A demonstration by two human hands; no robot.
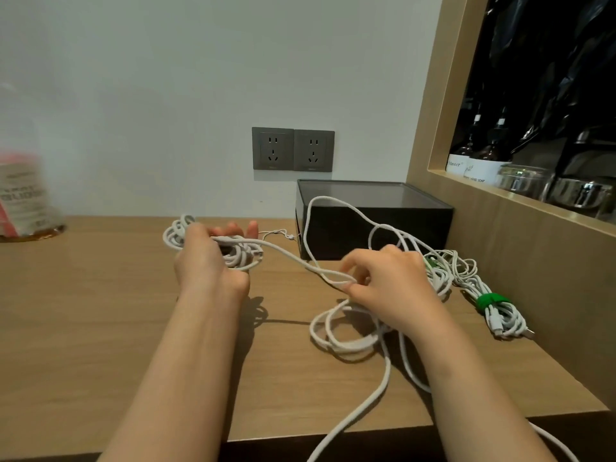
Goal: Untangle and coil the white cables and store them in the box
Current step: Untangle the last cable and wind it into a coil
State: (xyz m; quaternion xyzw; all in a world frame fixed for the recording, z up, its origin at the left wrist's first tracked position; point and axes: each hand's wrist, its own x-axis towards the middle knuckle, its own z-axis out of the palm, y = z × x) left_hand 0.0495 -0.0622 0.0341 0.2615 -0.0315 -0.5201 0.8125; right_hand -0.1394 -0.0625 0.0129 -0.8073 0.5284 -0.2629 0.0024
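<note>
Left hand (208, 261) grips coil (243, 256); right hand (393, 285) pinches cable (283, 253) above table (100, 311). Box (373, 228) just behind. Risk: hard pull tightens loose loops (346, 343) into knot; tail (350, 425) over edge can snag.

Grey sockets (293, 149) on wall (166, 95); bottles (480, 155) in niche (430, 128); blurred container (23, 195) left.
</note>
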